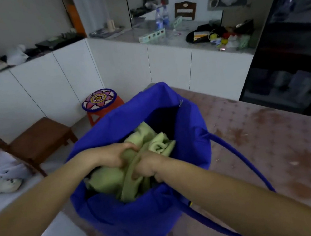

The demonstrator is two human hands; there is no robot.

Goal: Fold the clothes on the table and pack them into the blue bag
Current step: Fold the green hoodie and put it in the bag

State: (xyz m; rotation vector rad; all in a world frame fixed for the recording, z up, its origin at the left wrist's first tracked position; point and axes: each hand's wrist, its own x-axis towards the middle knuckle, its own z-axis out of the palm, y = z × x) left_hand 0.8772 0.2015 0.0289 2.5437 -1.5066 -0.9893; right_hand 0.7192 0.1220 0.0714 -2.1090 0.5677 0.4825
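green cloth (107, 180) inside blue bag (145, 220)

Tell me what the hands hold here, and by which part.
Both grip the green garment inside the blue bag: the left hand bunches its middle folds, the right hand a fold just beside.

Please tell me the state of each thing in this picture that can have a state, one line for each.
Blue fabric bag: open at the top, standing on the pink-covered table.
Light green cloth garment: bunched, not neatly folded, in the bag's mouth.
Left grip: holds the garment.
Right grip: holds the garment.
Blue bag strap: slack, lying on the table.
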